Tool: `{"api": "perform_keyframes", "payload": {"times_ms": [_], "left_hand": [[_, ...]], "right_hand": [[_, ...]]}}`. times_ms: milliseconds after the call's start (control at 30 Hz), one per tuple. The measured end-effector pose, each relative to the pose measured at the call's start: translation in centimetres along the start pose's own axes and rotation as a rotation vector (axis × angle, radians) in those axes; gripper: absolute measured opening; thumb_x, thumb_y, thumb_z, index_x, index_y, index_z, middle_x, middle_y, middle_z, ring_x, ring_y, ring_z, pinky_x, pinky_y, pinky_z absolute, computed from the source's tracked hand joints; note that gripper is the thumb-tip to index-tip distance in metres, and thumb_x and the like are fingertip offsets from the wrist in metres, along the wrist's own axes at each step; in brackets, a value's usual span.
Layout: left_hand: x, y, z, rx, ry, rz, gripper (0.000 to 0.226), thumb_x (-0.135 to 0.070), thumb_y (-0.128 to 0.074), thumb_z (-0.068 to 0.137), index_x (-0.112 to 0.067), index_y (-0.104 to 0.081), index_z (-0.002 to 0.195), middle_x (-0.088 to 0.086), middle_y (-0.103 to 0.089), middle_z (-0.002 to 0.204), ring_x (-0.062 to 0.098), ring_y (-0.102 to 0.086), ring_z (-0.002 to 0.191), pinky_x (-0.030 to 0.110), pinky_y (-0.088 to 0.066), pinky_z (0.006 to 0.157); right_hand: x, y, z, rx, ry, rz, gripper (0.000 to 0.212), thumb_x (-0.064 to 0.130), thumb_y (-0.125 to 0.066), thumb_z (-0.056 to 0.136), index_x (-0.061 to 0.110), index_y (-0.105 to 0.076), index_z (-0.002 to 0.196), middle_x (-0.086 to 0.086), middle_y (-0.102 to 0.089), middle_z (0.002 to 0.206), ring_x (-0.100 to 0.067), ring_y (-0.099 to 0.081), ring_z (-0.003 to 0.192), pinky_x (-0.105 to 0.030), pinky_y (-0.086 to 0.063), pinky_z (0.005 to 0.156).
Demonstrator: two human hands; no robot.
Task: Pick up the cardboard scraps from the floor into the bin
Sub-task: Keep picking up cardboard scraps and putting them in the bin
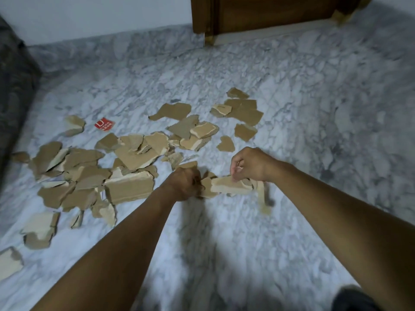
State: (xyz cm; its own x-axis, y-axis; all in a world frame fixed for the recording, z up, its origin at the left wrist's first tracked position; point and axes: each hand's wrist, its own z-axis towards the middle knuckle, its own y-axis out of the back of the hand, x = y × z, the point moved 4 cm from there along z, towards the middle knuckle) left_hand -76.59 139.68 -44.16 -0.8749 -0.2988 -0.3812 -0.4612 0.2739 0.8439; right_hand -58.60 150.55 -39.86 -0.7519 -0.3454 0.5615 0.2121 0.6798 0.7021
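Observation:
Several torn brown cardboard scraps (pixel 132 153) lie scattered over the white marble floor (pixel 224 254), thickest at the left and centre. My left hand (pixel 186 184) is curled round scraps at the near edge of the pile. My right hand (pixel 249 164) grips a pale, elongated scrap (pixel 229 186) whose left end meets my left hand; a loose strip (pixel 262 198) hangs blurred below it. A separate group of scraps (pixel 244 110) lies farther back on the right. No bin is in view.
A small red printed piece (pixel 104 125) lies among the scraps at the left. A dark wooden door and frame (pixel 269 12) stand at the back. Dark grey furniture (pixel 13 86) runs along the left edge. A dark shape (pixel 352 299) sits at the bottom right.

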Motion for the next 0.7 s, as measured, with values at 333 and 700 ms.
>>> {"api": "perform_keyframes", "payload": {"times_ms": [333,700], "left_hand": [[-1.1,-0.9,0.3,-0.005,0.024,0.0,0.04,-0.038,-0.077,0.078,-0.01,-0.069,0.105,0.007,-0.07,0.101,0.022,-0.064,0.098,0.021,-0.039,0.072],[-2.3,-3.1,1.5,-0.024,-0.029,0.133,0.05,-0.046,-0.077,0.075,-0.019,-0.061,0.114,0.008,-0.045,0.132,0.028,-0.042,0.126,0.034,-0.04,0.099]], "right_hand": [[-3.4,1.6,-0.4,-0.252,-0.055,-0.05,0.039,0.032,-0.079,0.08,0.03,-0.065,0.117,0.002,-0.065,0.122,-0.019,-0.06,0.114,-0.03,-0.049,0.09],[-7.3,0.7,-1.7,-0.261,-0.259,-0.075,0.069,0.036,-0.079,0.082,0.028,-0.049,0.144,-0.01,-0.057,0.138,-0.03,-0.06,0.118,-0.041,-0.053,0.097]]}}
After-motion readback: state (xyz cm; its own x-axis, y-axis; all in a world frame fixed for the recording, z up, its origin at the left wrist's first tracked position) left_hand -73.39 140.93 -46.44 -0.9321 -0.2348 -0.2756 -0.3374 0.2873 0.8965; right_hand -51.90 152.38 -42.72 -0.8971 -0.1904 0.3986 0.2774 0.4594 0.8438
